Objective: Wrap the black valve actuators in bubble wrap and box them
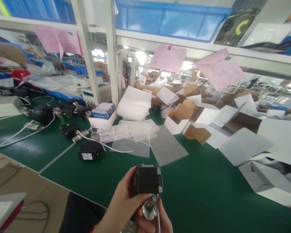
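A black boxy device [148,180] with a shiny metal pipe fitting [149,207] on its lower side is held over the green table near its front edge. My left hand [124,199] grips the black body from the left, thumb across its lower edge. Around the metal fitting and white cable, my right hand [163,218] has its fingers curled from below and the right; part of it is hidden. Similar black devices with metal fittings and white cables stand at the left, the nearest one [89,151] bearing a white label.
Bubble wrap [168,145] and clear bags lie beyond my hands. A white box [103,119] holds blue booklets. Open white cartons [244,145] crowd the right. Blue bins [172,19] sit on the shelf above, with pink papers [168,58] hanging below.
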Tool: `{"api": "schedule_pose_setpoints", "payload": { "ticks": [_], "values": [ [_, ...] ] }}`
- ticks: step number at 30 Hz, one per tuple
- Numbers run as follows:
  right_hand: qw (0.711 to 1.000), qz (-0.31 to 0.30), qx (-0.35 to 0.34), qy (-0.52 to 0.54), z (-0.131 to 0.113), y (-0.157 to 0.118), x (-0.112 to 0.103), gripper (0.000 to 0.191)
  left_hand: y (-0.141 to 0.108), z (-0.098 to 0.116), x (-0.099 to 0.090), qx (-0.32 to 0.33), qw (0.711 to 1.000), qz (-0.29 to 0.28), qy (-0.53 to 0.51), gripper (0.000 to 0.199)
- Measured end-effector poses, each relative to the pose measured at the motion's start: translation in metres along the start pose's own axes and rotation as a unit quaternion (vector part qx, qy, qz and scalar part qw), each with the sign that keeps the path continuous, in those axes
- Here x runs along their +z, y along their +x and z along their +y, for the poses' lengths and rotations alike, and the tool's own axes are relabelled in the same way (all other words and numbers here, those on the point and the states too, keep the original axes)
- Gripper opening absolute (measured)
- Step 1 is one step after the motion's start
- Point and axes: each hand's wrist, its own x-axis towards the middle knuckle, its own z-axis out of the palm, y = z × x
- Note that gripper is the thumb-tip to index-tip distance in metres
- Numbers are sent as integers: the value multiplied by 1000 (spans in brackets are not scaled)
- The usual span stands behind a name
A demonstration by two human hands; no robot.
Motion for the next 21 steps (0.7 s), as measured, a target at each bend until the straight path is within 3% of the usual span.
{"api": "schedule_pose_setpoints", "payload": {
  "ticks": [3,7,11,16,18,21],
  "values": [
    [999,46,-21,-12,-7,-7,19,58,-1,4,2,3,1000,2,-20,51],
    [988,135,-41,-57,-5,-8,20,64,-1,5,2,12,999,-25,-27,45],
    [953,244,-116,-140,-2,-12,15,62,1,-7,-10,33,997,-22,-62,59],
    [904,314,-188,-221,-18,-19,24,63,1,-3,-33,50,986,-115,-113,66],
    [894,337,-171,-240,-26,-21,29,71,1,7,-41,64,984,-150,-75,69],
    [890,359,-124,-251,-33,-24,38,80,2,15,-53,101,977,-171,79,80]
  ]
}}
